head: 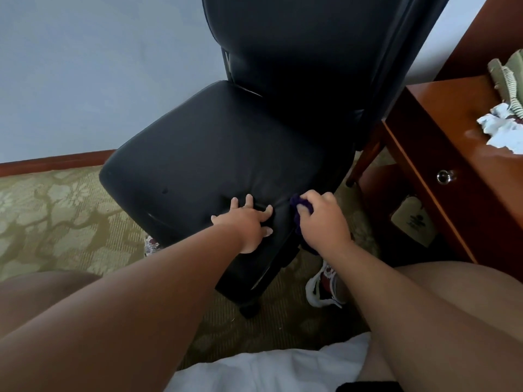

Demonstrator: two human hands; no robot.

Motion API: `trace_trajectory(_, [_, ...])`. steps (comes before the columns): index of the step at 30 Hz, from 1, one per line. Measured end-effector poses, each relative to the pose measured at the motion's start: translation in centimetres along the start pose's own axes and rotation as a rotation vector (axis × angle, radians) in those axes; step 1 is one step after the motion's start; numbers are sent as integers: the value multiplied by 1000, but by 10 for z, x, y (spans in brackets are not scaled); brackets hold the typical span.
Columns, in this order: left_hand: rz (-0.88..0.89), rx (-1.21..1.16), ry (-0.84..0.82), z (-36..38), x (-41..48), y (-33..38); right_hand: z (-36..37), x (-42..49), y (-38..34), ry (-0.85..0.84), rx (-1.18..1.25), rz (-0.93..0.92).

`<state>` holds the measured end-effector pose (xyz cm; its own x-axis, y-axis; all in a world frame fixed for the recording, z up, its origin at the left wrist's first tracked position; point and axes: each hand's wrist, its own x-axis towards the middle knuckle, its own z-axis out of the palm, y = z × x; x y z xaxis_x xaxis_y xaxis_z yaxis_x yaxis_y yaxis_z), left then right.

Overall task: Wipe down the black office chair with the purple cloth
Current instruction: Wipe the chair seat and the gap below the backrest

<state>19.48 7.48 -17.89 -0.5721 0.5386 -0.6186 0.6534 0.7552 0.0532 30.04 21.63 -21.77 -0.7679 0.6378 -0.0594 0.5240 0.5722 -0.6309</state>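
Nothing legible here, honestly. Closest candidate: a dark printed emblem on the cream-coloured item sitting under the wooden worktop, but way too small and blurry to read, so no letters, numbers or brand to report.

The black office chair loses the top of its backrest at 12 o'clock, and its base is hidden under the seat and forearms. The right hand covers most of the purple cloth; only dark folds show at its 9 o'clock side. At 3 o'clock the worktop and crumpled white paper are cropped. The beige bag bears a mark, perhaps a logo, too small to read.
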Motion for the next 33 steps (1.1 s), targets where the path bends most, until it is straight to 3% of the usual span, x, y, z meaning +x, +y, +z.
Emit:
trace_trajectory(5, [-20,-16,45,2,1,10,-5,-32,-6,-193,52,120])
trace_trajectory(10, [-64,-39,91,0,0,29,-3,-72,-9,-329,49,45])
trace_trajectory(15, [-43,-77,135,-1,4,44,-15,-57,7,-192,22,22])
trace_trajectory(20, [119,36,209,-2,-4,28,-20,-35,14,33,102,136])
trace_trajectory(28, [121,50,85,-5,7,44,-37,-29,34,-38,355,336])
trace_trajectory(33, [91,33,65,-6,12,53,-17,-64,34,115,430,431])
